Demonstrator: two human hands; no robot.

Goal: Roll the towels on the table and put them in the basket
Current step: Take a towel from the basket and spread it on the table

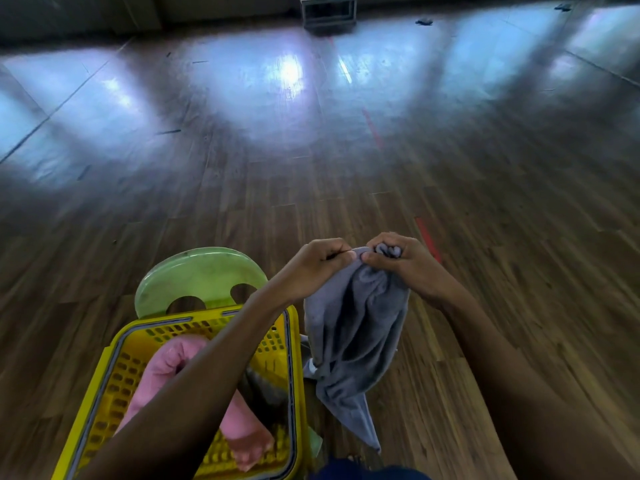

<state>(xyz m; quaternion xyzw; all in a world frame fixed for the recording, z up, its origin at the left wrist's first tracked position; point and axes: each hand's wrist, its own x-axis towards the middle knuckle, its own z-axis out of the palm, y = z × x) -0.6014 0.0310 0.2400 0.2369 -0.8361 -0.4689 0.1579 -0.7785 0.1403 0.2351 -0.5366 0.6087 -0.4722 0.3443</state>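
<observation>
Seen from the head camera, both forearms are stretched forward, with the left hand and right hand raised close together. A grey towel is pinched at its top edge by the curled fingers of both hands and hung just right of the yellow basket, where a rolled pink towel is laid

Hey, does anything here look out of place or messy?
Only the grey towel: it hangs bunched and unrolled, pinched by the left hand and right hand, beside the yellow basket rather than in it. The pink towel lies rolled inside.
</observation>
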